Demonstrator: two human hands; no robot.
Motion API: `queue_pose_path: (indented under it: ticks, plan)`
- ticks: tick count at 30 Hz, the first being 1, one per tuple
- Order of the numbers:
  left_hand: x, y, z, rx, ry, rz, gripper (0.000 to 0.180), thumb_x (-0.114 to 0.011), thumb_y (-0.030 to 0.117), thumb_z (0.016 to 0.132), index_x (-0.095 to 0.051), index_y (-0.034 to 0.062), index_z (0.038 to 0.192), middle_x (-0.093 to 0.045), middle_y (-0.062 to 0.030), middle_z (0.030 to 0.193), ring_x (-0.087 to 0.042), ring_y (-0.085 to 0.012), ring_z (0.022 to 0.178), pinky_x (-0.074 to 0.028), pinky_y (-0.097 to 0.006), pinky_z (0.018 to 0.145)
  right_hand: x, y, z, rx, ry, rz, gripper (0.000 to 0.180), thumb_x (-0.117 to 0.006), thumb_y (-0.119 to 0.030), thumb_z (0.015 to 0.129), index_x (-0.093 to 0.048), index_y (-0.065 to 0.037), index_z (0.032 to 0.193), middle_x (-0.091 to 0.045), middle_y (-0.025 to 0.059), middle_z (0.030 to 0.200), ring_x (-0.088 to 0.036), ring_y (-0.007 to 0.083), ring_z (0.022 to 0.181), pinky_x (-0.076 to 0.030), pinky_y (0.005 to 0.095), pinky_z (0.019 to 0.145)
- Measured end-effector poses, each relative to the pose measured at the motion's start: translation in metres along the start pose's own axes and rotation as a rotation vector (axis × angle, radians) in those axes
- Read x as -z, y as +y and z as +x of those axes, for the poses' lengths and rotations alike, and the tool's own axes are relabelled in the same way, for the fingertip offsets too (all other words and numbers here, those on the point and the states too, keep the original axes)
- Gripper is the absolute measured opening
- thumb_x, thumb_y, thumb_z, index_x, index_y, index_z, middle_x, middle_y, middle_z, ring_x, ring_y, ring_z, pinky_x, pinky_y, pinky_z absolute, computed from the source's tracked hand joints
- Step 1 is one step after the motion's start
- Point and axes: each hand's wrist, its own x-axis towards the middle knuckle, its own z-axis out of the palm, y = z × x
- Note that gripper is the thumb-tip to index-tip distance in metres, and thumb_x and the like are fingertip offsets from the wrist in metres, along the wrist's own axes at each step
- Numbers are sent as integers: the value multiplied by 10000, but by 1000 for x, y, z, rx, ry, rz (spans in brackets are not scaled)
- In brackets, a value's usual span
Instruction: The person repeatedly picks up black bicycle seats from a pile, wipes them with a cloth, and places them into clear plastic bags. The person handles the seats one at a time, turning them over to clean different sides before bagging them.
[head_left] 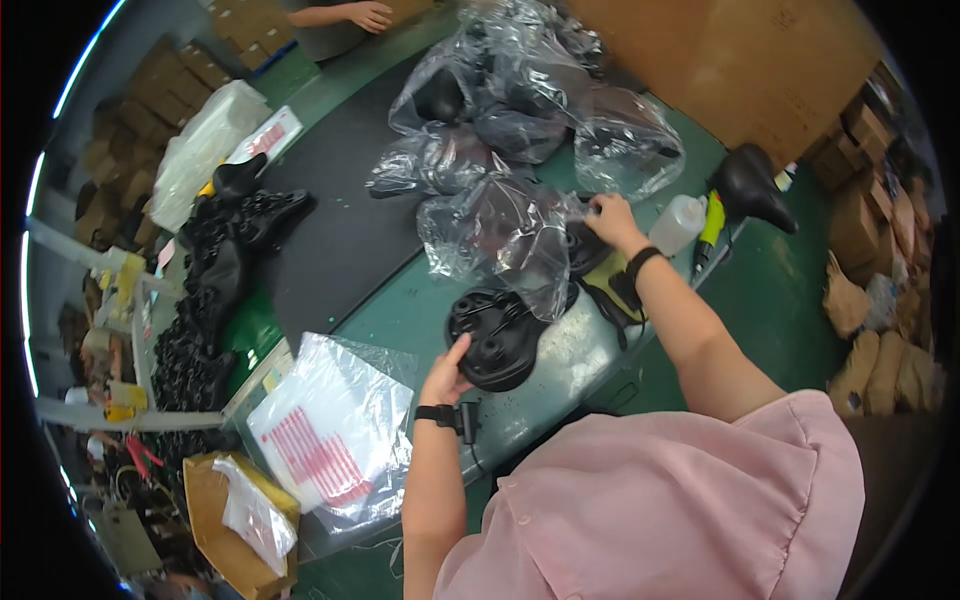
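A black bicycle saddle point(502, 345) lies with its underside up near the front edge of the green table point(600, 370). My left hand point(446, 375) grips its wide end, thumb on top. A clear plastic bag point(505, 235) drapes over the saddle's far end. Farther right, my right hand point(614, 222) is closed at the edge of this bag, fingers pinched together. Just below those fingers sits another black saddle part point(585, 245), half hidden by the bag. A yellow-green cloth point(606, 272) and a dark strap-like item lie beside it.
Several bagged saddles point(520, 90) are heaped at the back. A stack of flat plastic bags point(330, 440) lies left of my left hand. Bare black saddles point(225, 260) pile up at the far left. A white bottle point(678, 224) and another saddle point(750, 185) stand right. A co-worker's hand point(370, 16) shows at the top.
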Motion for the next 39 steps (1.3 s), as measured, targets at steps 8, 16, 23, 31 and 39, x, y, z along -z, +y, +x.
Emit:
queue_pose_path:
  ticks: [8, 16, 23, 31, 39]
  plan:
    - [-59, -62, -35, -347, 378, -256, 561, -656, 168, 828, -421, -63, 1282, -597, -164, 1114, -612, -228, 996, -510, -348, 843, 21, 6, -19, 106, -17, -127, 530, -728, -318, 695, -605, -77, 1151, -558, 226, 1172, -489, 397, 1130, -403, 448, 982]
    - [30, -171, -289, -702, 633, -506, 597, -650, 55, 790, -393, -57, 1316, -559, -152, 1189, -585, -212, 1037, -493, -335, 891, 5, 22, 7, -137, -157, -124, 888, -698, -236, 638, -284, -16, 1392, -614, 250, 1163, -598, 402, 1090, -445, 424, 952]
    - [96, -383, -487, -943, 1114, -883, 505, -542, 21, 764, -457, -22, 1260, -574, -115, 1175, -577, -235, 1062, -461, -358, 939, 84, 26, -14, -44, -306, -398, 430, -633, -307, 733, -692, 19, 1008, -669, 231, 1062, -646, 362, 1008, -499, 404, 838]
    - [174, -674, -598, -828, 1403, -1432, 496, -562, 49, 745, -497, -5, 1234, -595, -102, 1148, -603, -235, 992, -498, -372, 879, 187, -71, -201, -25, -556, 630, 452, -400, -325, 973, -509, -10, 1280, -579, 175, 1231, -584, 299, 1120, -513, 468, 901]
    - [387, -804, -643, -691, 1347, -1727, 506, -587, 58, 723, -515, 11, 1222, -596, -136, 1150, -616, -304, 1008, -540, -501, 844, -5, -468, -652, 261, -1262, 319, 319, -484, -131, 894, -610, 36, 1135, -649, 113, 1005, -644, 198, 823, -554, 319, 675]
